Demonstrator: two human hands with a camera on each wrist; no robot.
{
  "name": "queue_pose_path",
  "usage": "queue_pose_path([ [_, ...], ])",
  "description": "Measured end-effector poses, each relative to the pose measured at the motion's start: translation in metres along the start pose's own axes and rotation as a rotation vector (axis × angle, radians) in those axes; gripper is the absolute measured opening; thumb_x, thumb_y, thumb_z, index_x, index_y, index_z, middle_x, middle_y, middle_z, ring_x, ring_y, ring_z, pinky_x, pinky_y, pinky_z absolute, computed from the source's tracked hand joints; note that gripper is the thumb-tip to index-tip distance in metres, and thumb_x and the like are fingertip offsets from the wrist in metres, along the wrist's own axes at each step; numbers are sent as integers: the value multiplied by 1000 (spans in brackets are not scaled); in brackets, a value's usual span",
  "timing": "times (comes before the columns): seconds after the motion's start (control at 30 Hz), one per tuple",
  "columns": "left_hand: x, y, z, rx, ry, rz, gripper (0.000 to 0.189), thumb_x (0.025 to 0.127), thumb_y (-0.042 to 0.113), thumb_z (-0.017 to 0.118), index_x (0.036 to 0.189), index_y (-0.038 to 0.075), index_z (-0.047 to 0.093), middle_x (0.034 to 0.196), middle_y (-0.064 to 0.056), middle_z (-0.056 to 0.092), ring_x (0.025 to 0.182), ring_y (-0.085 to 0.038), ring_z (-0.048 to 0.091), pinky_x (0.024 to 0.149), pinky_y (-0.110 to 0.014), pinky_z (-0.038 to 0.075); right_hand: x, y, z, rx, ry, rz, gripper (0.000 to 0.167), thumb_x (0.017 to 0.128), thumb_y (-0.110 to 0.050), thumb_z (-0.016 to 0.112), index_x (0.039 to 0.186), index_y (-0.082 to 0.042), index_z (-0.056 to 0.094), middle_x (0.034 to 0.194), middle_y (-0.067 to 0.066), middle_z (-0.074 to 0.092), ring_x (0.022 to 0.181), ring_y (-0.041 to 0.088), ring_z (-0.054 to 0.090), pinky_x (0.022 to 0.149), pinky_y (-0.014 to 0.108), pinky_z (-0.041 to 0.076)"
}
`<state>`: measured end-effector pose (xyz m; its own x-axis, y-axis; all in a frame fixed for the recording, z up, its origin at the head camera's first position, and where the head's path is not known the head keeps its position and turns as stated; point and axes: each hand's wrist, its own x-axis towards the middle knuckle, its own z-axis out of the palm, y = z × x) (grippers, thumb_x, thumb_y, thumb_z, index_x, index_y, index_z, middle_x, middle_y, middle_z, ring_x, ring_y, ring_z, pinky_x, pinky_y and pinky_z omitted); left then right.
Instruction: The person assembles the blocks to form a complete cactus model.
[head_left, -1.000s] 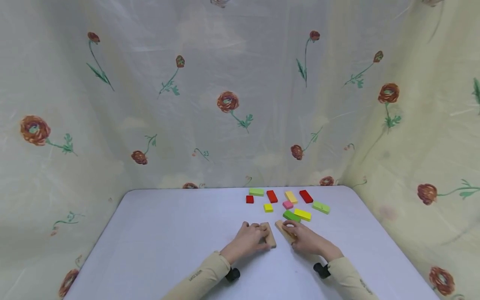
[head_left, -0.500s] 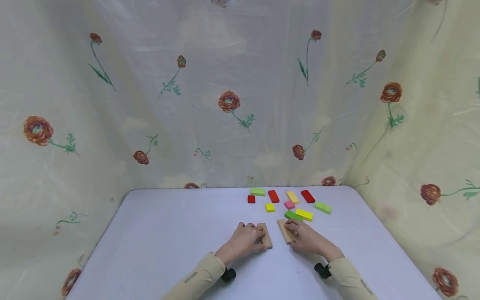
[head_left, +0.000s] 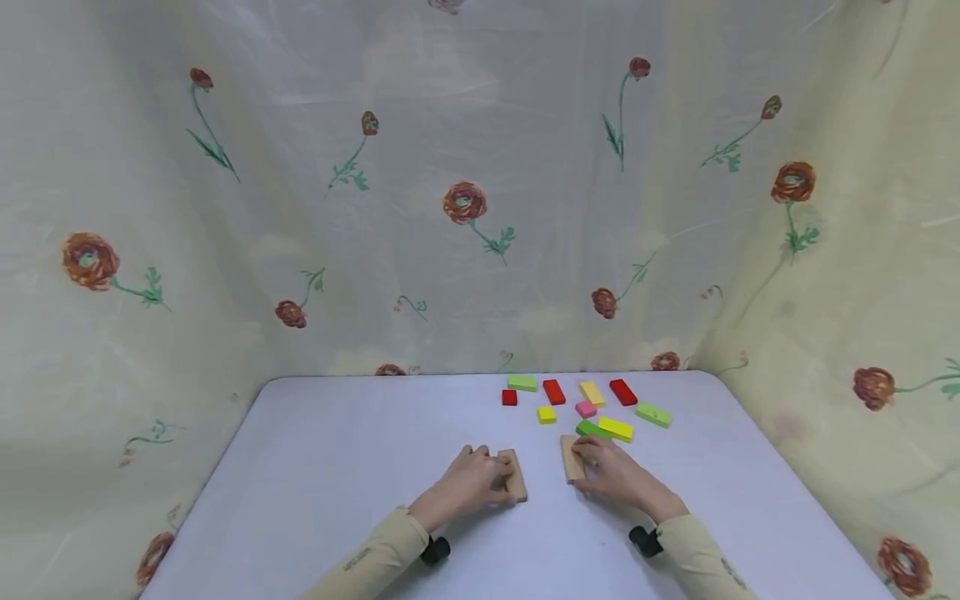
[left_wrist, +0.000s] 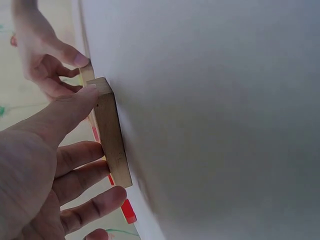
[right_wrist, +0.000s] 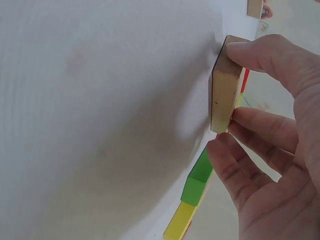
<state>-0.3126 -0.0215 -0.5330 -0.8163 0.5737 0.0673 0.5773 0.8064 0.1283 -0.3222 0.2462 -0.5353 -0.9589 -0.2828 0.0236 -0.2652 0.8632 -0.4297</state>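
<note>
A plain wooden block (head_left: 514, 477) lies on the white table, left of a second plain wooden block (head_left: 572, 460). My left hand (head_left: 471, 480) holds the first one, thumb at its near end and fingers toward its top and far part. My right hand (head_left: 617, 475) holds the other likewise. In the left wrist view the thumb presses the end of the left wooden block (left_wrist: 111, 135), fingertips along its side. In the right wrist view the thumb presses the end of the right wooden block (right_wrist: 225, 92), a fingertip at its side. A gap separates the two blocks.
Behind the hands, several coloured blocks lie scattered: a dark green block (head_left: 591, 429) and a long yellow block (head_left: 616, 429) close to my right hand, a small yellow block (head_left: 547, 415), a pink block (head_left: 586, 409) and red blocks farther back. Flowered curtains (head_left: 465, 275) enclose the table.
My left hand has slid its wooden block to the left, widening the gap. The right wooden block has turned to point more straight away from me, still in my right hand.
</note>
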Motion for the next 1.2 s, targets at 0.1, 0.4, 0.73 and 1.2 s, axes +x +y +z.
queue_pose_path([
  [0.1, -5, -5, -3, -5, -5, 3, 54, 73, 54, 68, 117, 24, 64, 111, 9, 64, 87, -12, 49, 83, -40, 39, 2, 1, 1, -6, 0, 11, 60, 68, -35, 80, 119, -10, 61, 126, 4, 52, 116, 22, 45, 91, 41, 43],
  [0.4, -26, -20, -8, 26, 26, 41, 54, 75, 55, 65, 119, 24, 62, 117, 9, 62, 86, -10, 49, 75, -33, 36, 7, -2, 4, -34, 15, 35, 64, 68, -38, 79, 122, -11, 59, 128, 7, 50, 119, 24, 43, 92, 44, 42],
  [0.73, -43, -22, -8, 23, -6, 77, 56, 77, 57, 61, 122, 25, 59, 123, 10, 58, 88, -10, 47, 74, -31, 34, 11, -5, 6, -39, 15, 57, 62, 67, -41, 79, 121, -14, 60, 127, 6, 50, 119, 24, 42, 91, 45, 43],
  [1.2, -74, 0, -10, 38, -28, 157, 54, 76, 59, 61, 119, 26, 61, 122, 10, 58, 85, -7, 49, 68, -27, 31, 10, -7, 9, -50, 24, 56, 63, 67, -43, 78, 121, -15, 60, 126, 6, 50, 118, 24, 42, 88, 46, 44],
])
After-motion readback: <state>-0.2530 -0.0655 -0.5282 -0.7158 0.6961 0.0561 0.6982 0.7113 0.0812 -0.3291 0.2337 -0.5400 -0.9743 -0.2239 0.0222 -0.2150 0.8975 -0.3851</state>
